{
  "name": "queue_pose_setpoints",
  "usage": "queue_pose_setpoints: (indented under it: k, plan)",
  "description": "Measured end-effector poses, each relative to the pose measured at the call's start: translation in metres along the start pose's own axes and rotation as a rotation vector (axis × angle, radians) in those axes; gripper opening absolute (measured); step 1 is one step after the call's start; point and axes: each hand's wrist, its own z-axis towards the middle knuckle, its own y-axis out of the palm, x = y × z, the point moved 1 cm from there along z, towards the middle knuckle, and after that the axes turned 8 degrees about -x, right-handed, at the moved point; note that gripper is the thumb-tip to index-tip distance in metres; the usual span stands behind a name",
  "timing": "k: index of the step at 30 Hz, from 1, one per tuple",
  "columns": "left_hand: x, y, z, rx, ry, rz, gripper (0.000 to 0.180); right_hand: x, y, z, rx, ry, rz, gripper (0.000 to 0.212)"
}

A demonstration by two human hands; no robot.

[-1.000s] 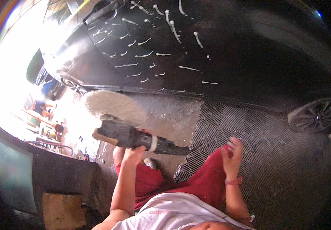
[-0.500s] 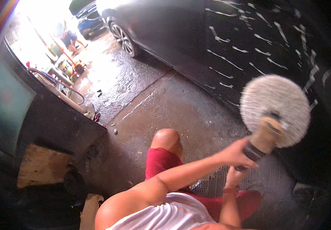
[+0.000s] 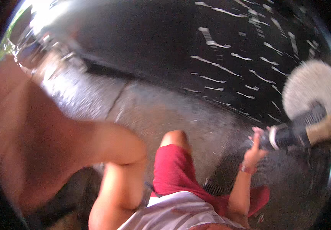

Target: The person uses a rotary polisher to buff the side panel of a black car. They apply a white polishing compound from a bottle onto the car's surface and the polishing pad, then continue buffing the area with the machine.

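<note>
Polisher [image 3: 301,128] near white-streaked black car [image 3: 134,42]

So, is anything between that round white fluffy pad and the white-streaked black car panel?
Nothing visible between the round white fluffy pad and the white-streaked black car panel; I can't tell whether they touch.

Can't read finger pose of L hand [image 3: 25,134], v. blurred up close to cam & running into dark rim. Can't sort R hand [image 3: 254,152] fingers from polisher [image 3: 294,134] handle, both smeared. Can't see car [image 3: 134,42] top, cut by upper edge, w/ some white streaks [image 3: 241,56] cropped there too. Can't ID bg clutter [image 3: 64,53], blurred in glare.
</note>
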Motion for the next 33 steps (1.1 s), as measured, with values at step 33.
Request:
queue_pose_setpoints:
  k: [33]
  plan:
    - [0.133,0.132,-0.174,-0.431,-0.667,-1.031,0.056,-0.051,0.195,-0.017,-0.579,0.06,0.018,0.062]
